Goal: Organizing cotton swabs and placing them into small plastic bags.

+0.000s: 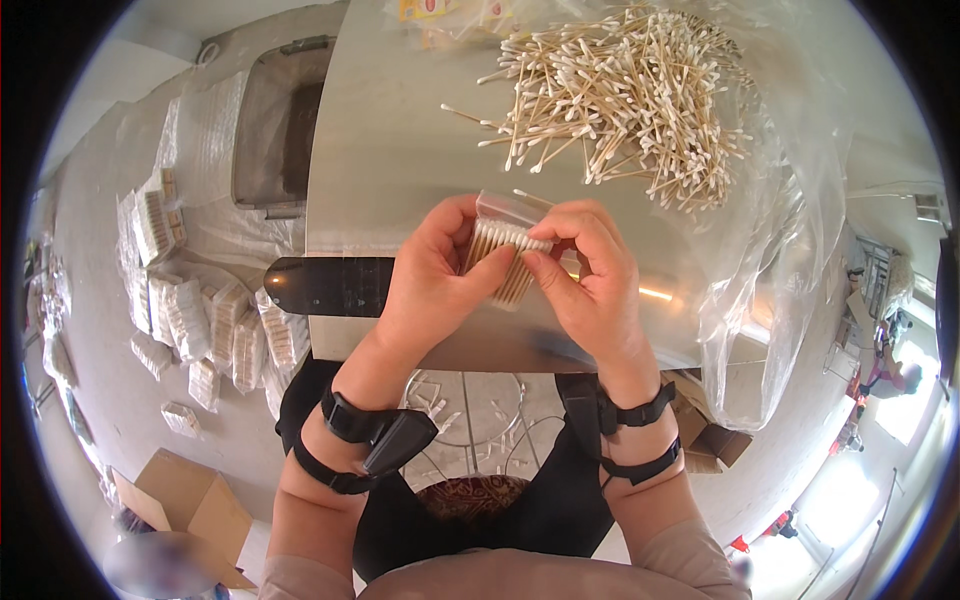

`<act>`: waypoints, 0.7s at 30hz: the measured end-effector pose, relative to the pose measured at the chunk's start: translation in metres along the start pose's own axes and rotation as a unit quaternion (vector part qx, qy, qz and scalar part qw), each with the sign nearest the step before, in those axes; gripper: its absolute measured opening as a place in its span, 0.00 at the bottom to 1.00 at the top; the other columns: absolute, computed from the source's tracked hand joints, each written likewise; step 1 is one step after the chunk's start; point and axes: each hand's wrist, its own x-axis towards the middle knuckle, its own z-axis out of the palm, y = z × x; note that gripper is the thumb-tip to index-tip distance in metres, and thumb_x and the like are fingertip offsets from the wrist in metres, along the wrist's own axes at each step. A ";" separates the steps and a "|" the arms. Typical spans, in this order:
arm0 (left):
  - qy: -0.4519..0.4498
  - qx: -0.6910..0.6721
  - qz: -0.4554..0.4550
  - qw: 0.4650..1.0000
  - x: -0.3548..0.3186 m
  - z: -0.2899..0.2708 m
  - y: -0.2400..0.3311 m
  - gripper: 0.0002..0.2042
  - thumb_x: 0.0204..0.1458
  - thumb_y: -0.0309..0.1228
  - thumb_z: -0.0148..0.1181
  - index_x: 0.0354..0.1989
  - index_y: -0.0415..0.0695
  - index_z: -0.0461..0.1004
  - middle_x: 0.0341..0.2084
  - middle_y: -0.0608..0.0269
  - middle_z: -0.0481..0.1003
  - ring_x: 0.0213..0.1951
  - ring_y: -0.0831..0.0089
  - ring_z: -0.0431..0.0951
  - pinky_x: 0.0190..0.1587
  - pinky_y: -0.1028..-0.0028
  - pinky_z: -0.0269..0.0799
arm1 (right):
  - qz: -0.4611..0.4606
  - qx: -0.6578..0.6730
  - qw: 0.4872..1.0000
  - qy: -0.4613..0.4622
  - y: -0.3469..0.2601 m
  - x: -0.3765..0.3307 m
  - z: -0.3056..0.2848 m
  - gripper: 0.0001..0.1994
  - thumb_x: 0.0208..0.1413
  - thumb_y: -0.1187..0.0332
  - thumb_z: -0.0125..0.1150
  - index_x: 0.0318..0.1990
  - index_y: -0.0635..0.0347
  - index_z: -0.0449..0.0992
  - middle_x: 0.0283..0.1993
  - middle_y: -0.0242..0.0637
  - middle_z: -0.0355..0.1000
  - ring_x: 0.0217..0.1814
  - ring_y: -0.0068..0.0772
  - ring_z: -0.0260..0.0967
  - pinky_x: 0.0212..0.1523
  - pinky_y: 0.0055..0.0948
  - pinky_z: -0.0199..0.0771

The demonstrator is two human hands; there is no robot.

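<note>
Between my two hands, over the near part of the metal table, is a small clear plastic bag [505,208] with a row of cotton swabs [490,262] in it. My left hand [437,268] is closed on the bag's left side, its thumb lying across the swab sticks. At the right end of the row, my right hand [585,262] pinches with thumb and index finger by the white tips. Whether those fingers grip the bag, a swab or both is partly hidden. Beyond my hands lies a big loose heap of cotton swabs [630,100] with wooden sticks and white tips.
Clear plastic sheeting [745,330] hangs over the table's right side. A black rounded bar [330,287] juts out at the left edge. Packed swab bundles [230,330] are piled on the left, near an open cardboard box [190,510]. A grey bin [280,130] stands far left.
</note>
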 end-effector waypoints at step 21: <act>0.021 0.111 0.020 0.993 -0.002 0.002 -0.003 0.17 0.51 0.21 0.63 0.49 0.37 0.69 0.32 0.65 0.76 0.33 0.85 0.74 0.34 0.81 0.72 | 0.025 0.011 0.999 -0.032 -0.004 0.001 -0.004 0.06 0.52 0.83 0.61 0.37 0.63 0.74 0.39 0.36 0.69 0.35 0.27 0.70 0.34 0.24 0.72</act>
